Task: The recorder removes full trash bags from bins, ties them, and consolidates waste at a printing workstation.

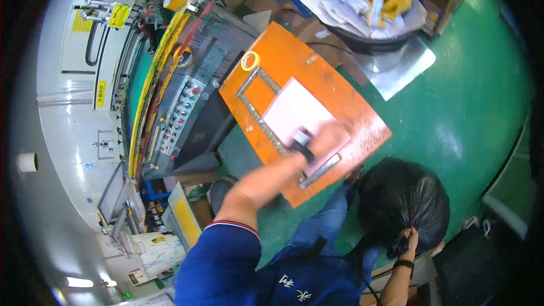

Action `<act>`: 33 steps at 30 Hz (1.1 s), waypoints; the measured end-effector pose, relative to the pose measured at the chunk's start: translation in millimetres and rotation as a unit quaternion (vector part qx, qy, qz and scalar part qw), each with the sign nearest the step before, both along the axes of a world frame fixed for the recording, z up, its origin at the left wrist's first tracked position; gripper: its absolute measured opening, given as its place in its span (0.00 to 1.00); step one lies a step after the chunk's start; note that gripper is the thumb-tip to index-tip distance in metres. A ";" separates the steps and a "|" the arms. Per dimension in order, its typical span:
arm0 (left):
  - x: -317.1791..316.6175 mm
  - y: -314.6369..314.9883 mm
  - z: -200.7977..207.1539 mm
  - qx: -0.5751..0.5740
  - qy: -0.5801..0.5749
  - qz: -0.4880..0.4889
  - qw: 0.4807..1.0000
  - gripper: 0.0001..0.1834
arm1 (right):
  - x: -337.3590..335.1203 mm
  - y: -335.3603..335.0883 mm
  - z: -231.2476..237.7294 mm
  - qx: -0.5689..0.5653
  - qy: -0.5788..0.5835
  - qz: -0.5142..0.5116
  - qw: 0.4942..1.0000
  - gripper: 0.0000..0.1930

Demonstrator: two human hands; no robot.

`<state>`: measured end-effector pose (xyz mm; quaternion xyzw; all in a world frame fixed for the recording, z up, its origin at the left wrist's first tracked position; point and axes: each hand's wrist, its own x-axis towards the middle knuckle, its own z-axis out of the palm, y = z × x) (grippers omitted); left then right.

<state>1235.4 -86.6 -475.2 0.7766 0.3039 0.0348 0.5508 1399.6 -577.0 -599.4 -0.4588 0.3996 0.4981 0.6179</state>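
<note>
My left hand (332,137), smeared by motion, is over the near part of an orange tabletop (289,51), by the edge of a pale sheet (292,107). Its fingers cannot be made out, and a dark watch (302,143) circles its wrist. Beside the sheet lies a worn metal frame (262,121). Down at the right, my right hand (411,239) is closed round the gathered neck of a full black plastic bag (402,198). The bag bulges next to my legs, its twisted top sticking out of my grip.
A yellow tape roll (250,60) sits at the table's far left corner. Left of the table stands a machine with a button panel (180,114). Beyond the table is a black bin (391,44) heaped with scraps, near a shiny sheet (399,71) on the green floor (453,119).
</note>
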 end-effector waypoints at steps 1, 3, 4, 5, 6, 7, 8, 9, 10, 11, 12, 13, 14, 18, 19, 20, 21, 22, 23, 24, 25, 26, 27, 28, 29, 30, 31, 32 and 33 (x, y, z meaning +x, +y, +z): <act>-41.8 67.5 -14.1 0.145 0.028 0.148 0.978 0.12 | 7.5 0.8 -5.2 -0.011 -0.028 0.054 0.998 0.16; -67.0 183.1 -26.3 0.264 0.125 0.288 0.912 0.13 | 25.8 -61.9 -51.0 -0.085 -0.144 0.225 0.960 0.22; -91.7 219.9 -29.0 0.296 0.152 0.337 0.881 0.15 | 25.5 -52.3 -46.4 -0.117 -0.131 0.223 0.959 0.22; -145.2 261.5 -37.1 0.364 0.183 0.350 0.844 0.15 | 17.7 -32.5 -39.3 -0.135 -0.111 0.233 0.957 0.22; -152.7 273.7 -42.0 0.376 0.262 0.318 0.830 0.16 | 11.7 -8.3 -15.5 -0.195 -0.098 0.228 0.949 0.25; -267.1 326.6 -24.0 0.378 0.167 0.366 0.834 0.16 | -4.6 31.9 -33.8 -0.199 -0.057 0.257 0.944 0.26; -211.6 308.5 -67.5 0.480 0.206 0.320 0.790 0.16 | -2.8 23.6 -2.7 -0.292 -0.065 0.241 0.923 0.26; -246.6 328.8 -62.6 0.525 0.236 0.286 0.766 0.16 | -8.3 48.3 8.3 -0.321 -0.050 0.260 0.910 0.28; -241.6 335.3 -71.6 0.492 0.257 0.295 0.778 0.16 | -4.7 47.6 10.7 -0.334 -0.056 0.254 0.906 0.28; -230.9 338.6 -73.9 0.457 0.278 0.301 0.789 0.15 | -3.8 41.7 15.2 -0.335 -0.056 0.284 0.896 0.27; -221.9 341.8 -70.0 0.447 0.275 0.300 0.796 0.15 | -4.1 37.5 21.2 -0.333 -0.053 0.318 0.886 0.26; -214.9 345.2 -61.4 0.408 0.267 0.312 0.815 0.15 | -1.7 36.6 24.0 -0.342 -0.054 0.316 0.883 0.26; -211.1 348.5 -56.2 0.372 0.260 0.324 0.830 0.15 | 3.1 40.1 25.5 -0.349 -0.045 0.374 0.858 0.28; -205.7 356.9 -47.3 0.331 0.284 0.335 0.835 0.14 | 10.7 86.3 62.1 -0.298 -0.109 0.528 0.788 0.17; -204.1 360.1 -48.0 0.331 0.282 0.334 0.836 0.14 | 10.0 48.2 28.6 -0.244 -0.240 0.581 0.739 0.16; -202.0 360.5 -47.0 0.432 0.248 0.295 0.815 0.13 | 8.9 25.9 8.6 -0.205 -0.390 0.625 0.645 0.14; -200.5 360.0 -47.8 0.525 0.211 0.254 0.785 0.12 | 10.0 -5.4 -17.0 -0.190 -0.522 0.639 0.533 0.14; -207.2 350.4 -52.7 0.519 0.218 0.253 0.787 0.12 | 8.0 9.2 0.2 -0.253 -0.411 0.678 0.554 0.14; -194.2 338.7 -47.1 0.484 0.172 0.265 0.816 0.11 | 3.1 39.5 24.7 -0.302 -0.333 0.688 0.570 0.14; -178.3 326.1 -38.7 0.447 0.123 0.277 0.842 0.11 | 0.7 61.2 45.1 -0.333 -0.294 0.693 0.569 0.15; -163.5 309.9 -31.0 0.366 0.090 0.290 0.879 0.11 | -2.7 75.4 60.9 -0.350 -0.272 0.694 0.567 0.16; -137.2 286.9 -10.7 0.302 0.083 0.288 0.905 0.11 | -6.3 85.3 75.7 -0.364 -0.255 0.695 0.565 0.17; -115.3 263.8 10.3 0.237 0.080 0.283 0.926 0.10 | -9.6 100.9 88.1 -0.369 -0.237 0.696 0.569 0.18; -106.2 246.3 15.6 0.221 0.032 0.268 0.937 0.10 | -10.8 94.4 85.8 -0.364 -0.245 0.701 0.563 0.18; -96.7 229.4 16.4 0.199 -0.015 0.250 0.947 0.10 | -11.8 83.3 78.1 -0.349 -0.269 0.703 0.558 0.18; -80.9 211.8 20.3 0.143 -0.017 0.218 0.965 0.09 | -14.9 71.1 72.6 -0.337 -0.291 0.707 0.549 0.18; -62.8 195.5 23.4 0.126 -0.019 0.202 0.971 0.09 | -18.1 59.5 64.6 -0.322 -0.323 0.718 0.526 0.18; -47.4 174.5 28.6 0.035 -0.077 0.185 0.979 0.10 | -20.5 49.5 54.2 -0.304 -0.352 0.728 0.504 0.18; -36.5 152.1 36.2 -0.060 -0.130 0.170 0.975 0.10 | -23.2 47.2 45.8 -0.289 -0.376 0.738 0.480 0.18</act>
